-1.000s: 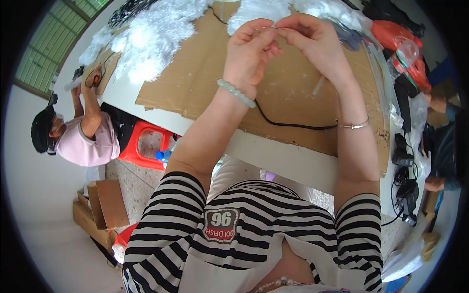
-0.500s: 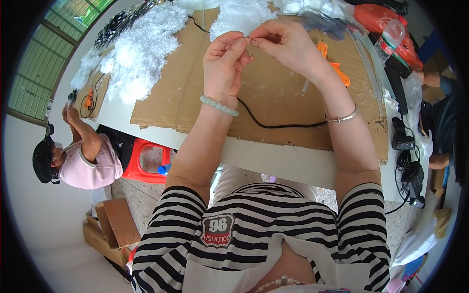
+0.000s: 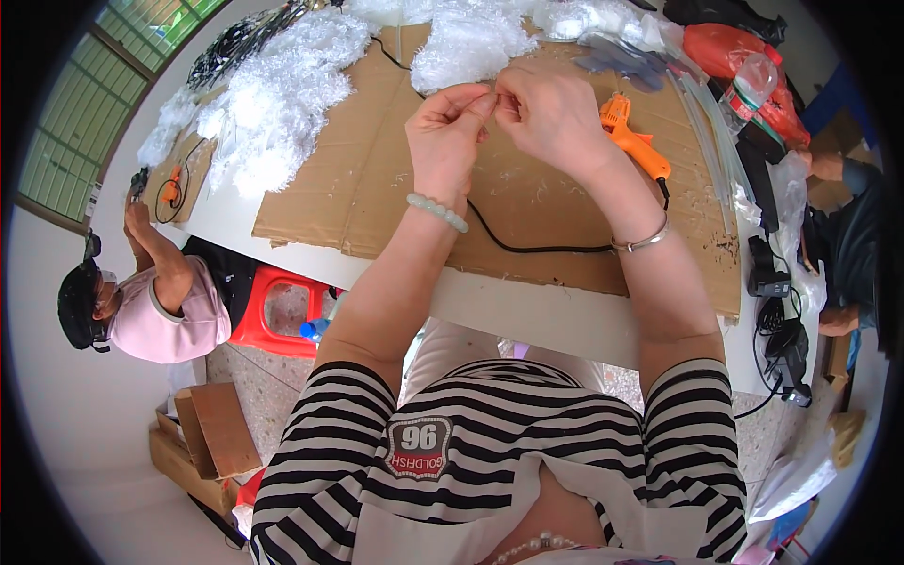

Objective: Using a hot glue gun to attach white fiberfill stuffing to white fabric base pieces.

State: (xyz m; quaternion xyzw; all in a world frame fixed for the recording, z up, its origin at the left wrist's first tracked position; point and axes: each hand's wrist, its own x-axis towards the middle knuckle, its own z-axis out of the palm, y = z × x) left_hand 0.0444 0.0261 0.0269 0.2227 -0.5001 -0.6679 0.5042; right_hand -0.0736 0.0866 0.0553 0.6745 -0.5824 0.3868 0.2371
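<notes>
Left hand [image 3: 450, 127] pinched tight, right hand [image 3: 546, 118] curled shut against it, a tiny piece held between, mostly hidden, too small to make out, left of the orange glue gun [image 3: 637, 143].

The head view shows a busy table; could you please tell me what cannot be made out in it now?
Head view, anything between the fingertips of the left hand and right hand: too small, and covered by the fingers.
Head view, part of the black cord: behind the right forearm.
Head view, head of the co-worker at right: cut off by the dark rim.
Head view, item held by the co-worker at left: too small.
</notes>
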